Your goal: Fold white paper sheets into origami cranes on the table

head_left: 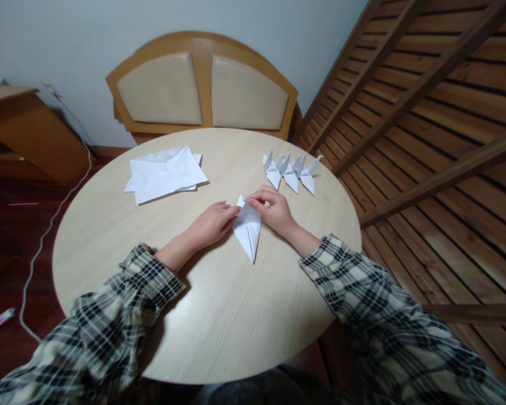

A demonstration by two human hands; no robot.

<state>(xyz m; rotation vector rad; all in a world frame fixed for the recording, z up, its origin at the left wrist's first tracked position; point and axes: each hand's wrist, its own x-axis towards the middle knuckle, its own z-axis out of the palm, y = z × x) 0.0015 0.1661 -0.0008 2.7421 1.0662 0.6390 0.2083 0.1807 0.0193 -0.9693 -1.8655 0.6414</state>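
Observation:
A folded piece of white paper (248, 232), kite-shaped with its long point toward me, lies on the round table (219, 315). My left hand (214, 223) is closed on its left upper edge, thumb and fingers at the paper. On the other side, my right hand (274, 209) pinches the paper near its top corner. The fingers hide part of both upper edges. Beyond my right hand stand three folded paper cranes (292, 173) in a row, close together.
Several loose white paper sheets (164, 173) lie stacked at the table's back left. A padded wooden headboard (206, 84) rises behind the table. Slatted wood (425, 112) leans along the right. A white cable (46, 236) runs down beside a wooden desk (29, 129) at left.

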